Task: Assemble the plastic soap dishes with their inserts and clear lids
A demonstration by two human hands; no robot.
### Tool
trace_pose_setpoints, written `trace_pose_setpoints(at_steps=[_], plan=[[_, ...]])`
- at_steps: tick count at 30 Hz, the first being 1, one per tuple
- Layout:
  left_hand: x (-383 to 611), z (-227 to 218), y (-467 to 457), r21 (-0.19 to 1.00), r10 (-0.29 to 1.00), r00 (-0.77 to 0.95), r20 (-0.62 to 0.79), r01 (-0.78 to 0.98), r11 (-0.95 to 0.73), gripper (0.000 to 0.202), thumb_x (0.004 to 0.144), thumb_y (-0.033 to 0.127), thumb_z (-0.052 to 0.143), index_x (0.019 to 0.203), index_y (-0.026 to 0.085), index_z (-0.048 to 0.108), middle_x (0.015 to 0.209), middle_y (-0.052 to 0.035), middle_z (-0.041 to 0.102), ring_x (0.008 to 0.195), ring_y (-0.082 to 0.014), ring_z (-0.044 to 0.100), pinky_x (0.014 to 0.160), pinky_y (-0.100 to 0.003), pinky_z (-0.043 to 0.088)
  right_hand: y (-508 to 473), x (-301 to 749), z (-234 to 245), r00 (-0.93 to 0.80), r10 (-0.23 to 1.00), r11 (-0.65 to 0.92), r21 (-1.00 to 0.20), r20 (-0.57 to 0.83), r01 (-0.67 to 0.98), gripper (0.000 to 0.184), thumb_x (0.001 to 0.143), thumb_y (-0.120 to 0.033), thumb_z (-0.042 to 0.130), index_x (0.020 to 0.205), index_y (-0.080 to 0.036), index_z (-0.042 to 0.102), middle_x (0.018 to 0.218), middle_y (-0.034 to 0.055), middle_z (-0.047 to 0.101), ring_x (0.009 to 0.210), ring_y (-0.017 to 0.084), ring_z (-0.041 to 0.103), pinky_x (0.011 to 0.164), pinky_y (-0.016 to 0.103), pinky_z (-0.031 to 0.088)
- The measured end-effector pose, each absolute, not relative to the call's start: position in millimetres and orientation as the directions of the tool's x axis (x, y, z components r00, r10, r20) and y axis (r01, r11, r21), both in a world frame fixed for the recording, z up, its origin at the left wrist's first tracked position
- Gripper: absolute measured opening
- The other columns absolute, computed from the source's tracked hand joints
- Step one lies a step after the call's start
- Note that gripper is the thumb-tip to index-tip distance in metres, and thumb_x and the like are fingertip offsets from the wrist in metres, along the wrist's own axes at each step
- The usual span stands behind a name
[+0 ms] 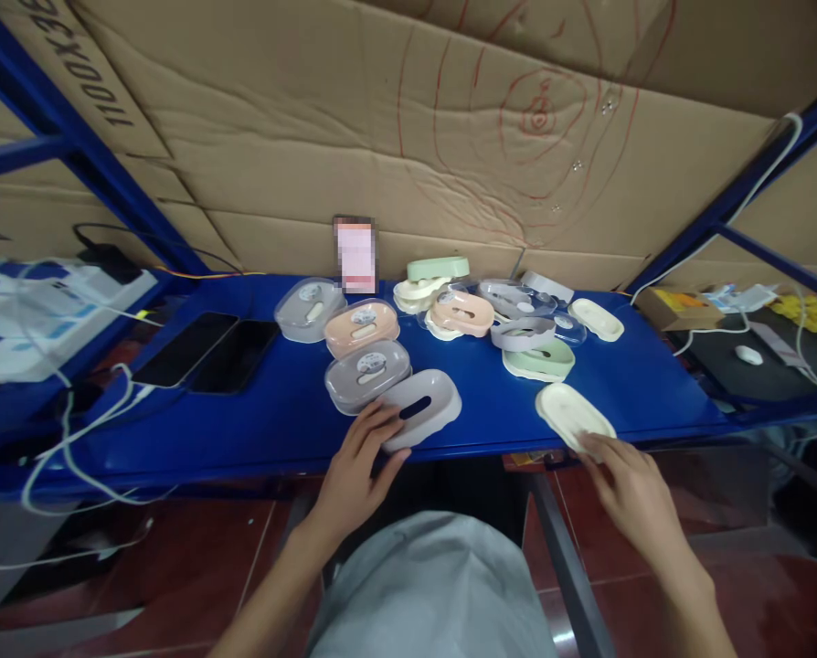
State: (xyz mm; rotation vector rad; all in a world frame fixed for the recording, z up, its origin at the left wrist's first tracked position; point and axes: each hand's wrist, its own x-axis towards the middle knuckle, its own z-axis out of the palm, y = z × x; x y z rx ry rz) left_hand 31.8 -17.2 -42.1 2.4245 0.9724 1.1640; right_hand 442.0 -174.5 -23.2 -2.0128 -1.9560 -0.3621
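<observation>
My left hand [359,466] grips the near end of a grey oval soap-dish part [422,408] lying at the front edge of the blue shelf [258,429]. My right hand [631,489] holds the near end of a cream oval part [573,413], also at the front edge. Just behind the grey part sit closed dishes with clear lids: a grey one [366,375], a peach one [360,327] and another grey one [309,311].
More dish parts in green [538,358], peach [460,313], cream [595,319] and grey are heaped at the shelf's back right. Two dark phones [209,352] lie at the left with white cables [72,448]. Cardboard [408,119] lines the back, blue frame posts [66,137] stand at both sides.
</observation>
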Motion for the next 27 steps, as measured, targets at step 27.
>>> trace_pose_setpoints(at_steps=[27], plan=[[60, -41, -30, 0.176, 0.573, 0.562, 0.596, 0.605, -0.776, 0.038, 0.100, 0.030, 0.069, 0.138, 0.026, 0.066, 0.136, -0.0105, 0.072, 0.137, -0.0332, 0.062, 0.106, -0.048, 0.058, -41, 330, -5, -0.558, 0.777, 0.629, -0.326, 0.291, 0.706, 0.047, 0.108, -0.028, 0.057, 0.155, -0.028, 0.055, 0.172, 0.0081, 0.040, 0.163, 0.028, 0.030, 0.130, 0.057, 0.036]])
